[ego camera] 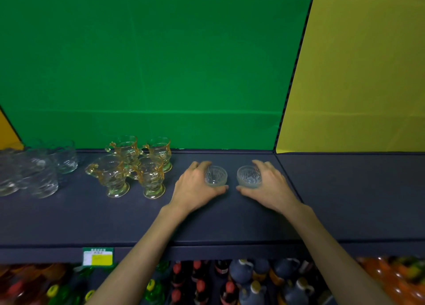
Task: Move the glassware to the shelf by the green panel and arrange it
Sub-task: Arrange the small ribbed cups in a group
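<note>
Two small clear ribbed glass bowls stand side by side on the dark shelf [207, 222] below the green panel [147, 63]. My left hand [195, 187] wraps around the left bowl [216, 176]. The right bowl [248, 177] is gripped by my right hand [271, 185]. Both bowls rest upright on the shelf, a small gap apart. To their left stands a group of several amber footed mugs [135, 166]. Clear glass cups [34, 169] are clustered at the far left of the shelf.
A yellow panel [363, 75] rises at the right above the adjoining shelf section [356, 189]. A green and yellow price tag [97, 256] hangs on the shelf's front edge. Bottles [230, 281] fill the lower shelf beneath.
</note>
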A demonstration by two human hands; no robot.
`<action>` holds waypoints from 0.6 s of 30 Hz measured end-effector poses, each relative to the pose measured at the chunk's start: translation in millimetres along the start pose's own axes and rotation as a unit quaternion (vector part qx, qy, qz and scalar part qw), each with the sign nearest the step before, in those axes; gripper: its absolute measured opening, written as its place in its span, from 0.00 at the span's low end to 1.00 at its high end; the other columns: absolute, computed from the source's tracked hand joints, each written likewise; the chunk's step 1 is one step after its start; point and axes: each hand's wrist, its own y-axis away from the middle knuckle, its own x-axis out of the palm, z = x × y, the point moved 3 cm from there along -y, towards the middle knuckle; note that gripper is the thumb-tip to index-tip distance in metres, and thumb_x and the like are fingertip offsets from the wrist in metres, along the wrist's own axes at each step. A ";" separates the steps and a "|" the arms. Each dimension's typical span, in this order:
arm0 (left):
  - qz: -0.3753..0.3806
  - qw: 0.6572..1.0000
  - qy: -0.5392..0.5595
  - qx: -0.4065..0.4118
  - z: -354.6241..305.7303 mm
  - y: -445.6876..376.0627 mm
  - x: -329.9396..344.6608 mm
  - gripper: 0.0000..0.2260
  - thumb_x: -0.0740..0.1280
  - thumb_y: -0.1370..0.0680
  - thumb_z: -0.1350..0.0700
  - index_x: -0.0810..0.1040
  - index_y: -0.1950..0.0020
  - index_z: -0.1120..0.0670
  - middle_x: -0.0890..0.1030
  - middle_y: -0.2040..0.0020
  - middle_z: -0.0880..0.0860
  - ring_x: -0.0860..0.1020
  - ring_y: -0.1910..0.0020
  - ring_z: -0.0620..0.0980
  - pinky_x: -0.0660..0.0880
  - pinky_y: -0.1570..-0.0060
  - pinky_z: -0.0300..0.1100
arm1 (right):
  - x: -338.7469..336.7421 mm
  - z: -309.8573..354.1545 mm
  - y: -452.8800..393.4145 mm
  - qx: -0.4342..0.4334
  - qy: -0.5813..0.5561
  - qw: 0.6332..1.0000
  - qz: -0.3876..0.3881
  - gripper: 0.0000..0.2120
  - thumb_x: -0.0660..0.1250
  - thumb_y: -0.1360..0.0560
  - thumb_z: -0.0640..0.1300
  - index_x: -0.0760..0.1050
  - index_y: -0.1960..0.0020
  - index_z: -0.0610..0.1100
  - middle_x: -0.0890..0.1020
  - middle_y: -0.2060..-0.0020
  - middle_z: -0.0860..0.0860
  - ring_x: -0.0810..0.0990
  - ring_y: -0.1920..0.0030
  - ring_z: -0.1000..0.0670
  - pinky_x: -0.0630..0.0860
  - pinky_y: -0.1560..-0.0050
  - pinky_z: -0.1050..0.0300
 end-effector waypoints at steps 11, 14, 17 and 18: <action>-0.050 0.976 0.206 -0.054 16.2 25.3 19.5 0.36 0.83 0.41 0.41 0.77 0.36 0.48 0.83 0.44 0.43 0.80 0.47 0.43 0.74 0.44 0.39 | 12.9 -13.0 32.7 -0.004 -0.186 0.982 -0.041 0.32 0.80 0.36 0.47 0.73 0.35 0.52 0.80 0.45 0.55 0.79 0.47 0.56 0.74 0.48 0.61; -0.059 0.960 0.261 -0.079 18.3 33.6 27.3 0.34 0.85 0.44 0.42 0.77 0.42 0.47 0.85 0.50 0.42 0.82 0.54 0.36 0.77 0.50 0.33 | 20.6 -16.3 43.0 0.002 -0.262 0.964 -0.036 0.32 0.81 0.35 0.45 0.72 0.35 0.57 0.80 0.44 0.61 0.80 0.45 0.60 0.77 0.44 0.60; -0.066 0.958 0.269 -0.073 17.0 41.1 28.4 0.32 0.85 0.43 0.44 0.77 0.43 0.47 0.84 0.52 0.40 0.80 0.55 0.31 0.72 0.55 0.24 | 26.6 -19.0 51.8 0.007 -0.272 0.961 -0.044 0.34 0.80 0.34 0.46 0.70 0.33 0.59 0.79 0.42 0.61 0.79 0.42 0.59 0.77 0.42 0.58; -0.067 0.959 0.267 -0.069 16.4 43.2 27.3 0.32 0.85 0.42 0.44 0.77 0.43 0.47 0.84 0.52 0.40 0.80 0.55 0.31 0.74 0.54 0.26 | 27.0 -19.0 54.3 0.007 -0.270 0.961 -0.050 0.34 0.81 0.34 0.46 0.70 0.33 0.58 0.79 0.42 0.61 0.78 0.42 0.59 0.76 0.43 0.60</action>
